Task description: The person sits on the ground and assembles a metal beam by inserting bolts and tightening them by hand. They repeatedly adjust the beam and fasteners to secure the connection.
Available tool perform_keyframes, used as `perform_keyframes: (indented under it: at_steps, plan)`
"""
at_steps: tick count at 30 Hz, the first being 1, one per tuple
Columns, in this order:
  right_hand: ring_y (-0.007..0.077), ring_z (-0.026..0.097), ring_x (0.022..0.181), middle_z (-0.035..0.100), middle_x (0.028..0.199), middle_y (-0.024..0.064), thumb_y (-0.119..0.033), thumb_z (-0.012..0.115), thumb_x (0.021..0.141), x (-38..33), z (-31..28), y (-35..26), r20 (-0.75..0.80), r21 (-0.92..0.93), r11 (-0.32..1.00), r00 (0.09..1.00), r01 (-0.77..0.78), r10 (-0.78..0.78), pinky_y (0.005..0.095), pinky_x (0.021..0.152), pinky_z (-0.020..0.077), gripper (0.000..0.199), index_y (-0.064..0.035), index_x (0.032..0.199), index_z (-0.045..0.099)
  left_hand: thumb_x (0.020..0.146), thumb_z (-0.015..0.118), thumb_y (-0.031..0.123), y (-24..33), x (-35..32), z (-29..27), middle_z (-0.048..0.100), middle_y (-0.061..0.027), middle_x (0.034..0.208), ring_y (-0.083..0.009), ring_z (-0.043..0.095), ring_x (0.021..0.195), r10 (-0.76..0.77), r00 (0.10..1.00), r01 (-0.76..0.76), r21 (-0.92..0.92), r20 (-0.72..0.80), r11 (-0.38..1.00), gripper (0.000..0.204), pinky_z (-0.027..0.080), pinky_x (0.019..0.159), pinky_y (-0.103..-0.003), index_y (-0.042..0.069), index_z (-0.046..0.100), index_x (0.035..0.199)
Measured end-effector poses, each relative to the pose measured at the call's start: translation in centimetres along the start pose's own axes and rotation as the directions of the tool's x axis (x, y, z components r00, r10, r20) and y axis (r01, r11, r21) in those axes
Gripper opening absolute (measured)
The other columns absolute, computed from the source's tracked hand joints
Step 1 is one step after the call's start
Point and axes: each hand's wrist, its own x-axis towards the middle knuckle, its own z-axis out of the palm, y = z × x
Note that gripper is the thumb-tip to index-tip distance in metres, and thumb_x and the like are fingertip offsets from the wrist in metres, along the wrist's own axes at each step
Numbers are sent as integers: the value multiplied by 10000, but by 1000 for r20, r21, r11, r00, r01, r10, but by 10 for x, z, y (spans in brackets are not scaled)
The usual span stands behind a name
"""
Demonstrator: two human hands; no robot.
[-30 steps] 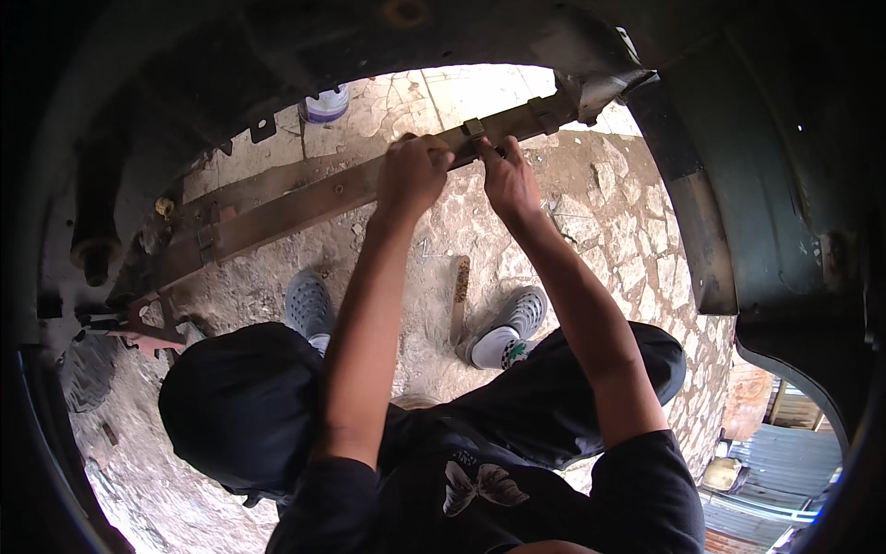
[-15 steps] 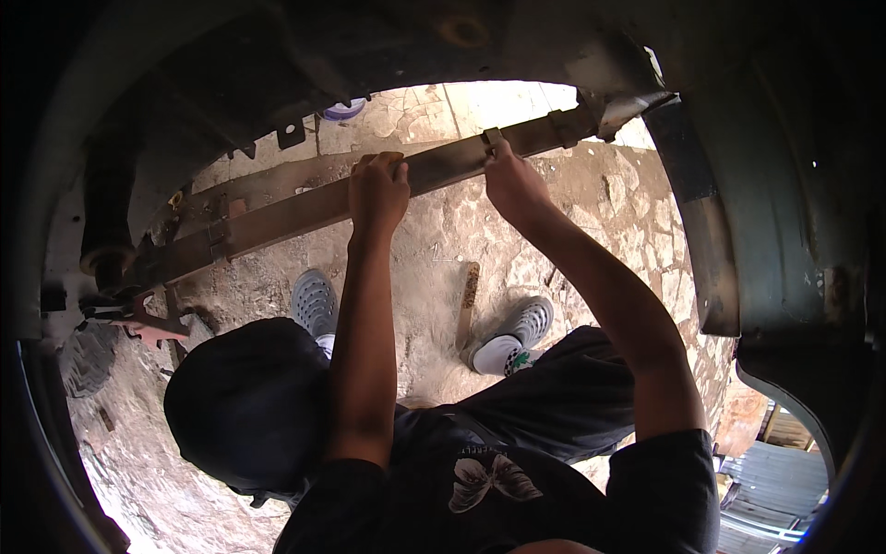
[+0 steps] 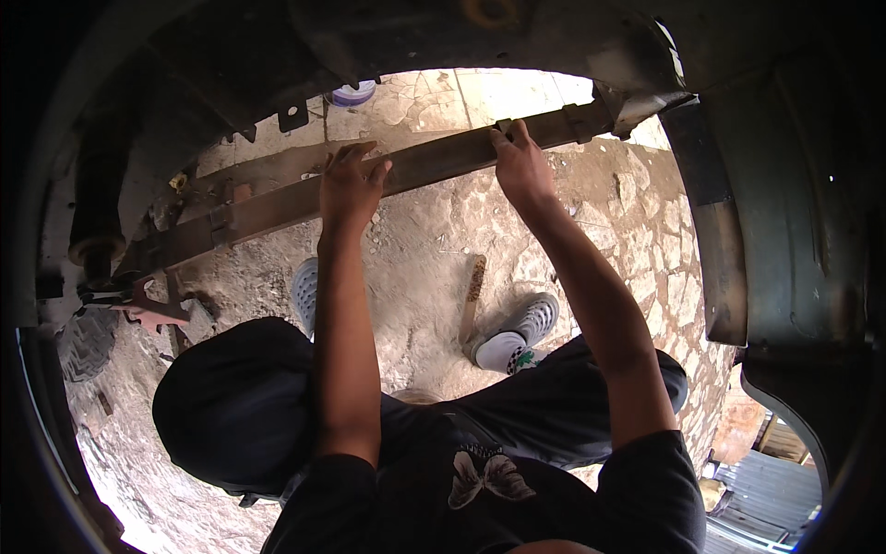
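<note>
A long rusty-brown leaf spring (image 3: 434, 160) slants across the view, its left end lower than its right. My left hand (image 3: 351, 189) lies over it left of the middle, fingers hooked across the far edge and thumb apart on the near side. Farther right, my right hand (image 3: 526, 171) has its thumb and forefinger at a small dark metal clip (image 3: 504, 126) on the spring. The undersides of those fingers are hidden. Another clip (image 3: 574, 120) wraps the spring near its right end, and one more band (image 3: 220, 226) sits toward the left end.
A dark curved wheel arch (image 3: 277, 55) frames the top, with a green-grey body panel (image 3: 784, 231) at right. A black cylinder (image 3: 97, 212) hangs at left above a reddish stand (image 3: 152, 309). A worn strip (image 3: 473, 291) lies on the stony ground between my grey clogs (image 3: 532, 319).
My left hand has slid a little left along the spring, its fingers looser. My right hand has moved slightly right in the view, still at the clip. The whole view has shifted slightly.
</note>
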Motion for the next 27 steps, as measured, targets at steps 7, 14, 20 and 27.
perform_keyframes:
  at_steps: [7,14,20,27]
  plan:
    - [425,670,977,603,1132,252,-54,533,990,-57,28,52,85,-34,999,996,40,-37,495,789,553,242,-33,1149,714,821,831,259,4,-4,3,649,-138,1354,-332,571,1305,107,982,-110,15,158,994,465,368,1174,-501,111,710,1245]
    - [413,679,851,617,1102,244,-65,601,971,-30,12,18,-235,45,963,940,266,-248,477,737,563,253,-42,1194,719,689,904,206,28,-6,13,619,-144,1417,-302,532,1376,34,974,-59,108,223,992,753,118,1294,-499,136,622,1384]
    - [436,697,960,565,1275,239,-6,498,961,-4,39,29,-148,-106,991,984,85,-101,509,832,593,402,-72,1328,647,677,906,162,8,-1,17,674,-157,1343,-302,554,1360,16,954,-47,97,301,994,823,169,1289,-488,137,581,1432]
    - [447,701,945,516,1317,281,-181,445,1070,-23,13,8,14,102,980,985,-172,172,550,803,582,334,-47,1359,544,712,874,88,-2,2,-3,689,-164,1315,-325,532,1382,-45,922,78,-70,384,995,762,429,1170,-420,114,591,1419]
